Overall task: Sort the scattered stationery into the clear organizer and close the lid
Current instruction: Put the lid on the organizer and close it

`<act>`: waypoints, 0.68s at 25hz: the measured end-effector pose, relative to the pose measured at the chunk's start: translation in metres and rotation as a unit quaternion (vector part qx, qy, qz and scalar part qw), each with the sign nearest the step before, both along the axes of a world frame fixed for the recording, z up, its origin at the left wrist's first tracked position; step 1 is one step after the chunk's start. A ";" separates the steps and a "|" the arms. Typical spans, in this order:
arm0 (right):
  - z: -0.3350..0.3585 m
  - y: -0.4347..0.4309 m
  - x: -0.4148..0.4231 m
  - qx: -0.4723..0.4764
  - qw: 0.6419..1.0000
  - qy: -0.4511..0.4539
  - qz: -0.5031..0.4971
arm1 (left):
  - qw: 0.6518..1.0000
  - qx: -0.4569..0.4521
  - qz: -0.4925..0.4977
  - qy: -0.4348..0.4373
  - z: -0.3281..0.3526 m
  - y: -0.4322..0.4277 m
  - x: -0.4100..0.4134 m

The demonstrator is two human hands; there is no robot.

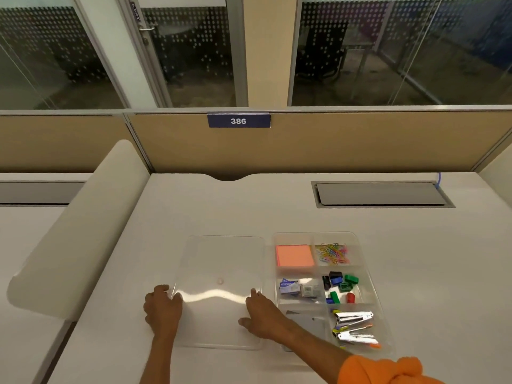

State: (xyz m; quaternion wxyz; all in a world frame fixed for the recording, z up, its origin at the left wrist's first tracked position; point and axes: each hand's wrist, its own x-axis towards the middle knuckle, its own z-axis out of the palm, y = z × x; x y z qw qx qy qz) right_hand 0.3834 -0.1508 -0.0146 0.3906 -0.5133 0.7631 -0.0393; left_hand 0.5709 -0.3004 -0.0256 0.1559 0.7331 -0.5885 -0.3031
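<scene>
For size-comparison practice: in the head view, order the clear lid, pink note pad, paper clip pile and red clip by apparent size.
1. clear lid
2. pink note pad
3. paper clip pile, only slightly smaller than the pad
4. red clip

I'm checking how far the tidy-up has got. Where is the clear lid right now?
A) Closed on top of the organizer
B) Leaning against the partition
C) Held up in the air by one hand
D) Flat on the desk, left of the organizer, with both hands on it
D: the lid lies flat on the desk beside the open organizer, the left hand at its left edge and the right hand resting on it.
</scene>
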 end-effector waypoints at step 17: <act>0.093 0.005 -0.009 -0.090 0.976 -0.143 -0.135 | 0.973 -0.059 -0.119 0.191 0.136 0.036 -0.043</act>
